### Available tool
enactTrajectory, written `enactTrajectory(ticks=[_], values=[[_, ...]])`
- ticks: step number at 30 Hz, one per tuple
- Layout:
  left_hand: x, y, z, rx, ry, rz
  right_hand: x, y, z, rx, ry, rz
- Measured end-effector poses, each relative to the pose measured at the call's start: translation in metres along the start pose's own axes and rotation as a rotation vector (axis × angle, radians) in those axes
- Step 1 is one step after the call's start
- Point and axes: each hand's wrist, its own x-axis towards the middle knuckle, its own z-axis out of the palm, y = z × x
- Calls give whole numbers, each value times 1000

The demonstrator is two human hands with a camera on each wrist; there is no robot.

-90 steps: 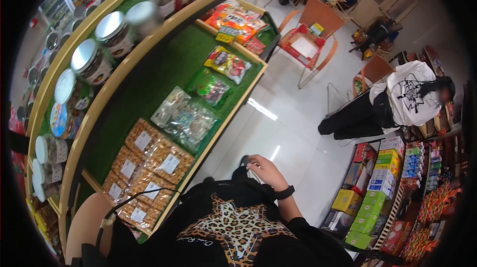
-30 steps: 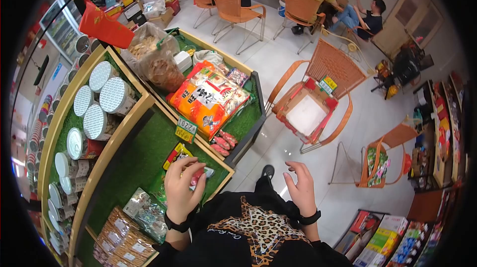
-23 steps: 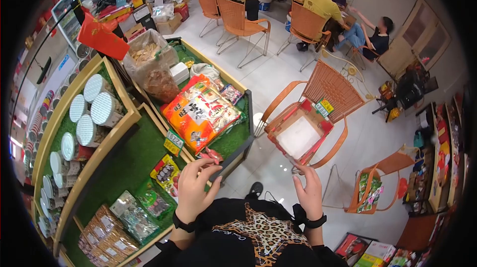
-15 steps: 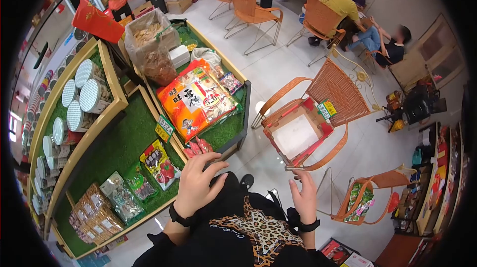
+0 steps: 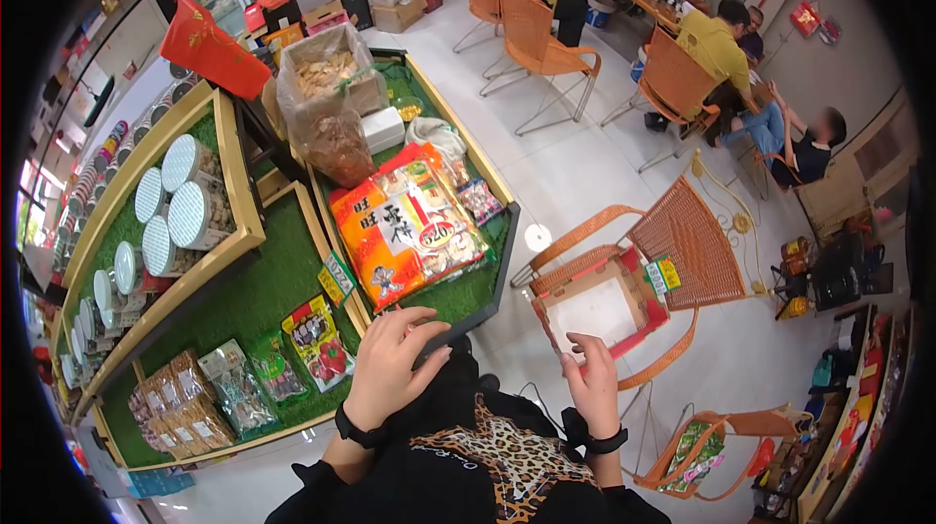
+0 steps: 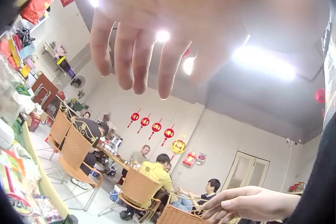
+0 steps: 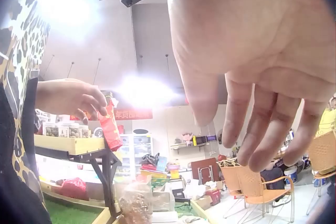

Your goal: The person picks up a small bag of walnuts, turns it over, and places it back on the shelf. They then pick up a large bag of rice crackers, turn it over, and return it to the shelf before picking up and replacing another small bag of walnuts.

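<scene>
We find both hands raised in front of the person's body and holding nothing: the left hand has loosely bent fingers, the right hand relaxed ones. In the left wrist view a blurred round patch covers the upper right corner, and the thumb is hard to make out; the palm in the right wrist view is cut off above. The left hand overlaps the near edge of the green-lined display bin; we cannot tell whether it touches. Just beyond it, the large orange Want Want rice-cracker bag lies by the bin's left edge, toward the near end; the left wrist view cuts this bag off. The right hand is nearest the wicker armchair, whose seat bears an open carton; fingertips overlap the carton's near corner, contact unclear. Jars line the upper shelf, their contents largely hidden under lids. Packets stand along the near edge of the lower tray, leaving bare turf behind them. Between the bin's right corner and the armchair we note open tiled floor.
</scene>
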Motion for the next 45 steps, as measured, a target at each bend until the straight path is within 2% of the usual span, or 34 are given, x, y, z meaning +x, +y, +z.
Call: enactTrajectory(ticks=[2, 4, 9, 18, 21, 23, 24, 25, 27, 29, 30, 32, 35, 37, 38, 39, 43, 45], values=[[8, -8, -5, -15, 2, -44, 18, -6, 6, 32, -9, -2], [15, -20, -7, 2, 20, -41, 36, -12, 13, -19, -13, -86], [28, -40, -8, 19, 4, -63, 63, -15, 33, -14, -51, -78], [58, -70, 20, -52, 8, -356, 150, 7, 54, 61, -266, -51], [84, -87, 43, -114, -47, -454, 191, 27, 75, 156, -387, -54], [109, -103, 67, -188, -90, -464, 218, 50, 97, 415, -528, 152], [124, -110, 81, -304, -136, -561, 230, 77, 113, 467, -633, 220], [139, -122, 99, -301, -160, -586, 244, 99, 132, 478, -649, 249], [164, -154, 143, -470, -197, -714, 271, 135, 168, 689, -754, 640], [188, -191, 186, -502, -255, -740, 301, 155, 198, 890, -756, 883], [200, -212, 209, -484, -286, -734, 313, 166, 214, 887, -764, 918], [221, -255, 257, -449, -323, -730, 331, 183, 245, 1189, -653, 1136], [229, -319, 334, -312, -307, -655, 350, 197, 281, 1116, -623, 1179], [231, -342, 368, -218, -373, -733, 352, 217, 300, 1125, -630, 1198], [231, -350, 382, -124, -434, -790, 353, 223, 308, 1079, -593, 1280], [232, -353, 389, -129, -433, -799, 358, 226, 313, 1028, -553, 1358], [232, -352, 402, 1, -399, -813, 363, 235, 318, 935, -547, 1389], [229, -345, 399, 61, -484, -784, 359, 237, 316, 920, -592, 1375]])
